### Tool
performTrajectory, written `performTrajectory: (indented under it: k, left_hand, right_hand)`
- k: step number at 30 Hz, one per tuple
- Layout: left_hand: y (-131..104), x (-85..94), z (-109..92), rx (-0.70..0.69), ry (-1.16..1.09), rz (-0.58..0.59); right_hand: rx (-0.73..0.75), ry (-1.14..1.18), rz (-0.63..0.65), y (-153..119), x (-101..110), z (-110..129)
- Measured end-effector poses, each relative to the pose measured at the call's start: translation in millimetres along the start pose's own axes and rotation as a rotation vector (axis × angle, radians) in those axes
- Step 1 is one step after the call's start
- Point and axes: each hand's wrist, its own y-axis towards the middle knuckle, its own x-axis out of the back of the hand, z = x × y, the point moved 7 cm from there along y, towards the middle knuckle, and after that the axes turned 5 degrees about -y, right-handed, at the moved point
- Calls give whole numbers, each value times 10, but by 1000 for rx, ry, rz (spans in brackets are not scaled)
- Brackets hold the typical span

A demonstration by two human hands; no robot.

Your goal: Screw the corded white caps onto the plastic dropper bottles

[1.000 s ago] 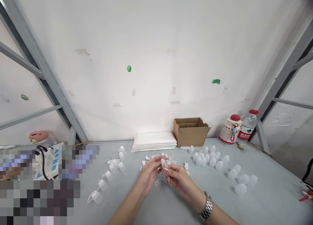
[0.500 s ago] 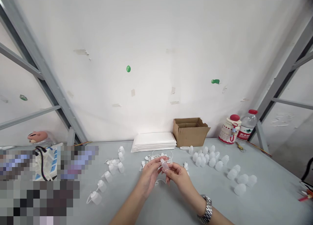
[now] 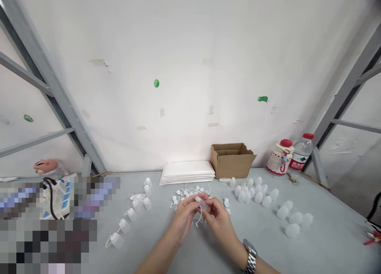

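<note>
Between both hands, above the table's front half, is a small translucent white bottle [image 3: 204, 205], tilted with its top toward the upper left. My left hand [image 3: 185, 217] has its fingers closed around the top end, at a white cap [image 3: 198, 199]. From the cap a thin white strap [image 3: 200, 216] hangs down in a curve. My right hand [image 3: 219, 216] pinches the bottle's body, hiding its lower part. Just behind my hands lies a pile of white caps with straps [image 3: 190, 192]. Whether the cap is fully seated cannot be made out.
Capped bottles with straps [image 3: 131, 214] stand in a line on the left. Several bottles without straps [image 3: 258, 197] are grouped on the right. White envelopes [image 3: 187, 173] and a cardboard box [image 3: 233, 163] sit by the wall. A jug [image 3: 279, 159] and a water bottle [image 3: 300, 157] stand back right.
The white strap has swung from below the hands to hang in front of the bottle. The bottle has turned slightly, and my right hand has shifted a little around it.
</note>
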Motion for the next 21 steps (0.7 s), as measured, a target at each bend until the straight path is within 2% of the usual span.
performTrajectory:
  k: [4, 11, 21]
  left_hand:
    - [-19, -36, -24, -18, 25, 41]
    - [-40, -30, -57, -5, 1, 13]
    - [-34, -24, -11, -24, -58, 79]
  right_hand:
    - [81, -71, -51, 0, 45, 62]
    - [206, -131, -59, -27, 46, 143]
    - [136, -135, -64, -15, 46, 98]
